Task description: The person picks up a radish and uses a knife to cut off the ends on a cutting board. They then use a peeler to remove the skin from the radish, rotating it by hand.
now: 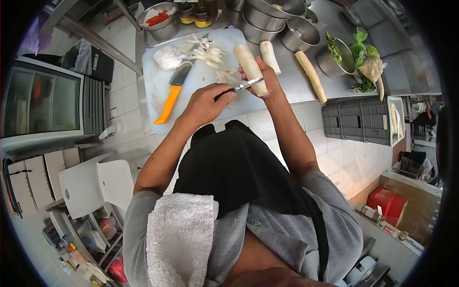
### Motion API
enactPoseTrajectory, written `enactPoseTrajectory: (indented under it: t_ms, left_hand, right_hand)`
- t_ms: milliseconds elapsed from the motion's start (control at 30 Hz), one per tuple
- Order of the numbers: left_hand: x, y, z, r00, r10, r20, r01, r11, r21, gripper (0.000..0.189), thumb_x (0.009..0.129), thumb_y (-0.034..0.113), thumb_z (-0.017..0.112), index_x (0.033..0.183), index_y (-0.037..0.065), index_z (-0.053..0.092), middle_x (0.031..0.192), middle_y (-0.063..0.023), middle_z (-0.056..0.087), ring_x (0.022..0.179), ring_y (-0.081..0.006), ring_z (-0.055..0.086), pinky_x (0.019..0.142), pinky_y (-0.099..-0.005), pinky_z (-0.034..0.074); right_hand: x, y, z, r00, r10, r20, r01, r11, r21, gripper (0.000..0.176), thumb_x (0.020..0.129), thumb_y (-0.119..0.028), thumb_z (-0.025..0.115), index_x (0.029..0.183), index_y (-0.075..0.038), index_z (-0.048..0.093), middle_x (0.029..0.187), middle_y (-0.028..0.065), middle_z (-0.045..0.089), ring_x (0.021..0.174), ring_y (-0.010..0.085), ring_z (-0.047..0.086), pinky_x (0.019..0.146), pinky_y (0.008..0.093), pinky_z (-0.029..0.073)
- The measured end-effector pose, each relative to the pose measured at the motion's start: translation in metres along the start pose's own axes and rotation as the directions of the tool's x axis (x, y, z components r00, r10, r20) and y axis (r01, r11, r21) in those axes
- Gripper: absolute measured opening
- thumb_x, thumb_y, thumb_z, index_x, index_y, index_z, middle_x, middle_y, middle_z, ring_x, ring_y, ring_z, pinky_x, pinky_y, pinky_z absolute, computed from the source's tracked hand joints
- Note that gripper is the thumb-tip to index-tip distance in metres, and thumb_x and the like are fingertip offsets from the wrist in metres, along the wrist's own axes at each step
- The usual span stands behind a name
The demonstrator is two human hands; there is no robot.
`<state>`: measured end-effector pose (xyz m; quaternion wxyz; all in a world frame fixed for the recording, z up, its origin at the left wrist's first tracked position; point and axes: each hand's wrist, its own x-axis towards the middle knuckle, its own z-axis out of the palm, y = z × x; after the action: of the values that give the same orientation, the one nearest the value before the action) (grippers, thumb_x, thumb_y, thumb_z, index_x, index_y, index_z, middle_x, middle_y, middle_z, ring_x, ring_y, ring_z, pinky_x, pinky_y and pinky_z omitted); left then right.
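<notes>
My right hand (pixel 266 79) is wrapped around a thick, pale daikon (pixel 247 64) held at a slant over the cutting board's right edge. In my left hand (pixel 209 103) is a peeler (pixel 248 84) with a black handle, its metal head against the daikon's lower end. The white cutting board (pixel 158 91) lies beneath, with pale peelings (pixel 208 52) strewn across it. A knife with an orange handle (pixel 168 103) rests on the board left of my left hand. Just right of my right hand lie another pale daikon piece (pixel 270 56) and a longer, browner root (pixel 311 76).
Metal pots (pixel 300 34) stand at the back of the steel counter. A pot with greens (pixel 335 57) is at the right, beside leafy vegetables (pixel 366 57). A bowl with red pieces (pixel 157 18) and jars (pixel 202 18) sit at back left. Grey crates (pixel 355 122) stand below the counter.
</notes>
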<state>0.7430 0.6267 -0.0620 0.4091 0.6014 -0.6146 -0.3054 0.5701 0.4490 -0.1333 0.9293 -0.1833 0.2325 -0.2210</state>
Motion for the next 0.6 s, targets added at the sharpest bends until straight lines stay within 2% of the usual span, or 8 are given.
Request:
enactPoseTrajectory:
  t_ms: [100,233,333,433,500,567,600]
  left_hand:
    - [-0.008,0.012,-0.004,0.998,0.010,0.061,-0.014,0.998,0.063,0.031,0.091,0.028,0.066,0.110,0.002,0.066,0.098,-0.0121,0.068,0.082,-0.0241,0.064,0.075,-0.0328,0.050]
    - [-0.012,0.009,0.001,0.996,0.074,0.042,-0.078,0.991,0.106,0.029,0.093,0.034,0.060,0.108,0.010,0.067,0.093,-0.0100,0.067,0.084,-0.0304,0.064,0.074,-0.0380,0.051]
    - [-0.009,0.011,-0.002,0.996,0.038,0.076,-0.046,0.993,0.109,0.030,0.091,0.030,0.065,0.109,0.006,0.067,0.094,-0.0118,0.066,0.081,-0.0298,0.064,0.073,-0.0348,0.050]
    - [0.001,-0.011,0.002,0.985,0.173,-0.006,-0.171,0.979,0.108,0.031,0.092,0.031,0.065,0.108,0.005,0.067,0.096,-0.0115,0.067,0.081,-0.0273,0.065,0.073,-0.0345,0.050]
    - [0.031,-0.039,-0.003,0.986,0.033,-0.164,-0.034,0.999,0.000,0.029,0.091,0.032,0.063,0.106,0.008,0.068,0.090,-0.0109,0.068,0.083,-0.0259,0.066,0.072,-0.0349,0.051]
    - [0.070,-0.067,-0.019,0.987,-0.157,-0.035,0.156,0.987,-0.030,0.029,0.091,0.032,0.063,0.104,0.006,0.069,0.084,-0.0110,0.067,0.078,-0.0219,0.064,0.072,-0.0335,0.050]
    - [0.075,-0.075,-0.020,0.983,-0.179,-0.043,0.179,0.984,0.001,0.030,0.091,0.032,0.064,0.104,0.005,0.069,0.081,-0.0086,0.066,0.077,-0.0192,0.062,0.071,-0.0315,0.049]
  right_hand:
    - [0.009,0.002,0.006,1.000,-0.001,-0.007,0.001,0.999,-0.048,0.055,0.101,-0.049,0.040,0.130,-0.004,0.048,0.101,0.0161,0.065,0.075,0.0228,0.064,0.057,0.0324,0.055]
    - [0.008,0.007,0.027,0.998,0.019,-0.063,-0.021,0.999,-0.029,0.055,0.102,-0.050,0.033,0.121,-0.002,0.052,0.094,0.0141,0.065,0.068,0.0212,0.064,0.053,0.0334,0.054]
    - [0.005,0.008,0.031,0.997,0.024,-0.068,-0.024,1.000,-0.004,0.055,0.102,-0.050,0.035,0.120,-0.002,0.052,0.093,0.0141,0.065,0.068,0.0209,0.063,0.053,0.0335,0.053]
    - [-0.005,0.009,0.037,0.996,-0.057,-0.067,0.050,0.994,-0.097,0.054,0.101,-0.050,0.039,0.120,-0.002,0.053,0.092,0.0134,0.065,0.067,0.0199,0.062,0.051,0.0329,0.051]
    - [-0.020,0.010,0.042,0.996,-0.039,-0.081,0.027,0.990,-0.140,0.053,0.100,-0.050,0.041,0.121,-0.003,0.053,0.092,0.0133,0.065,0.066,0.0194,0.062,0.050,0.0327,0.051]
    - [-0.036,0.017,0.040,0.996,-0.005,-0.093,-0.011,0.986,-0.165,0.053,0.100,-0.050,0.043,0.123,-0.003,0.053,0.092,0.0133,0.065,0.065,0.0192,0.061,0.050,0.0326,0.050]
    - [-0.041,0.020,0.033,0.995,0.015,-0.094,-0.031,0.984,-0.174,0.053,0.099,-0.050,0.043,0.124,-0.003,0.053,0.091,0.0134,0.065,0.065,0.0193,0.061,0.050,0.0325,0.050]
